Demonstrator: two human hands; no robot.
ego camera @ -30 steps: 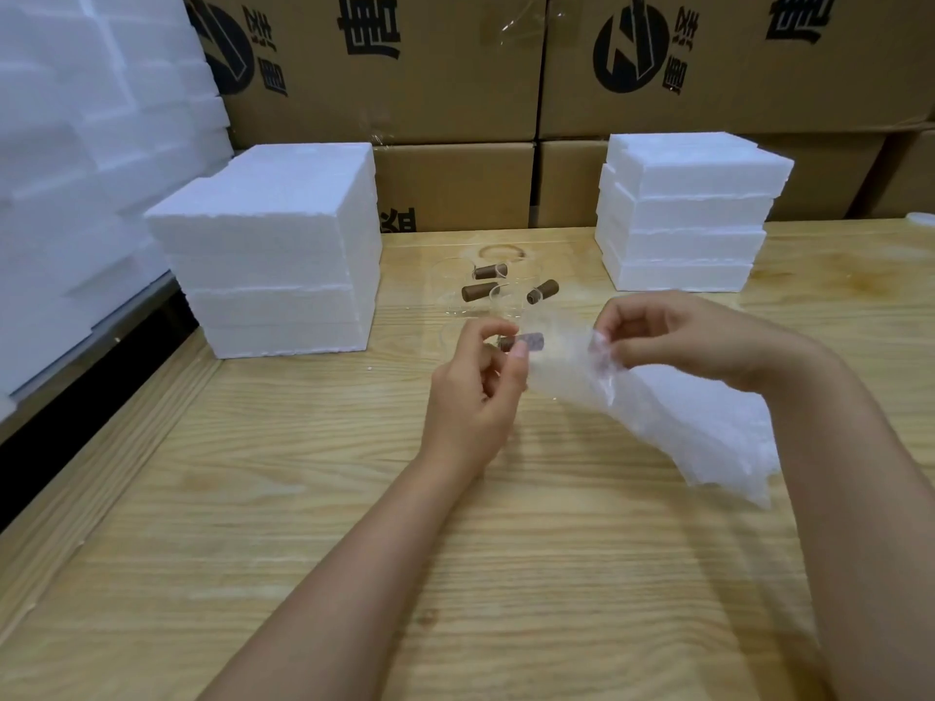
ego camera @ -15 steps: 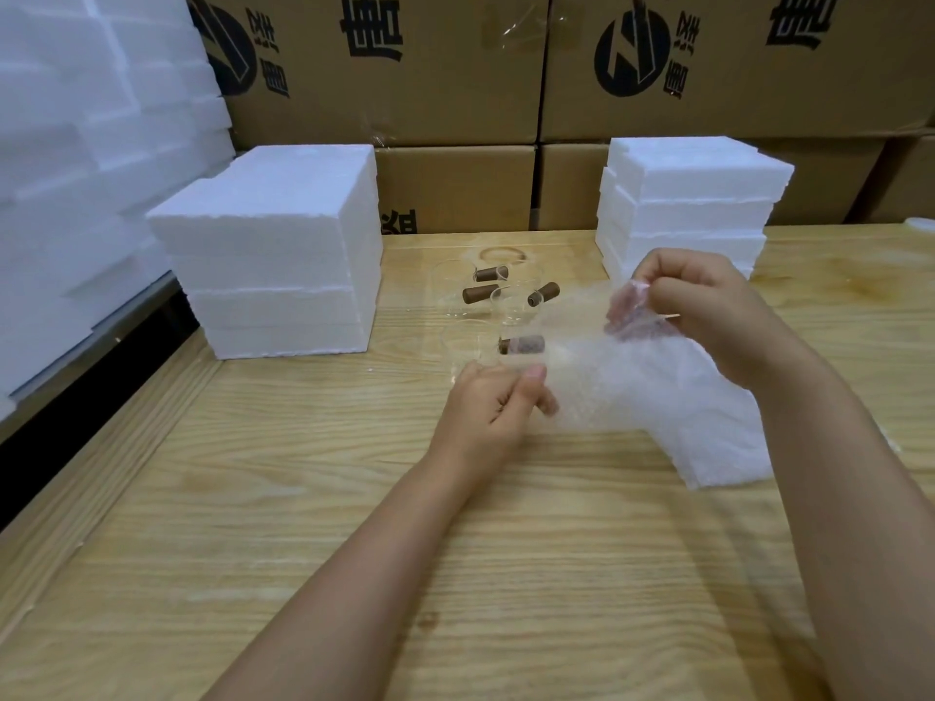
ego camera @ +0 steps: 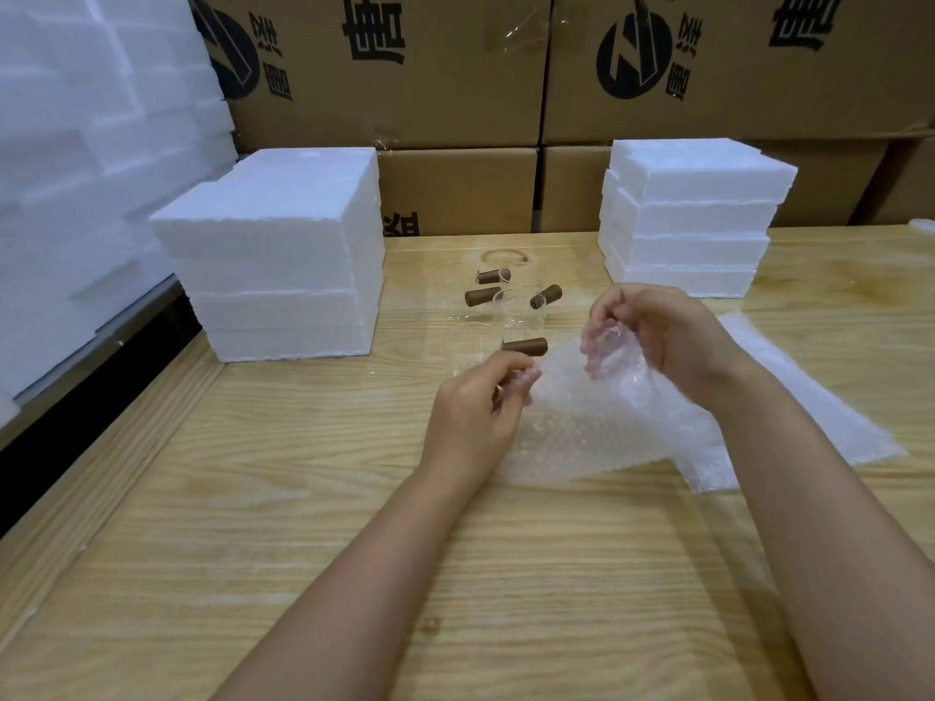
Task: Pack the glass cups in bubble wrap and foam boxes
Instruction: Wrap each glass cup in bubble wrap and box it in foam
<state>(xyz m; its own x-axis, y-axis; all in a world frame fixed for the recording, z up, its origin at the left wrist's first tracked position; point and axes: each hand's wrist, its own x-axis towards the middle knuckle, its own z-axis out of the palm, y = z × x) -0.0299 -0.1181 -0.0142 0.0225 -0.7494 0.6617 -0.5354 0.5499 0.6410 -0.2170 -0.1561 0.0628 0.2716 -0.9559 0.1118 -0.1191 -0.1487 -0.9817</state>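
Several clear glass cups with brown wooden handles (ego camera: pixel 506 316) stand on the wooden table (ego camera: pixel 303 498) behind my hands. A sheet of bubble wrap (ego camera: pixel 597 427) lies spread in front of them. My left hand (ego camera: pixel 475 417) pinches the sheet's near left corner between thumb and fingers. My right hand (ego camera: pixel 652 336) is raised over the sheet, and its curled fingers grip the sheet's far edge. The nearest cup's handle (ego camera: pixel 526 346) shows just beyond my left hand. Two stacks of white foam boxes stand at the left (ego camera: pixel 283 255) and at the right (ego camera: pixel 693 220).
Brown cardboard cartons (ego camera: pixel 455 83) form a wall behind the table. More white foam pieces (ego camera: pixel 76 144) are piled high at the far left, past the table's left edge. More bubble wrap (ego camera: pixel 809 387) lies under my right forearm.
My right hand has drawn the bubble wrap's edge up and back while my left hand moved down to the sheet's corner. The sheet now lies more spread out on the table.
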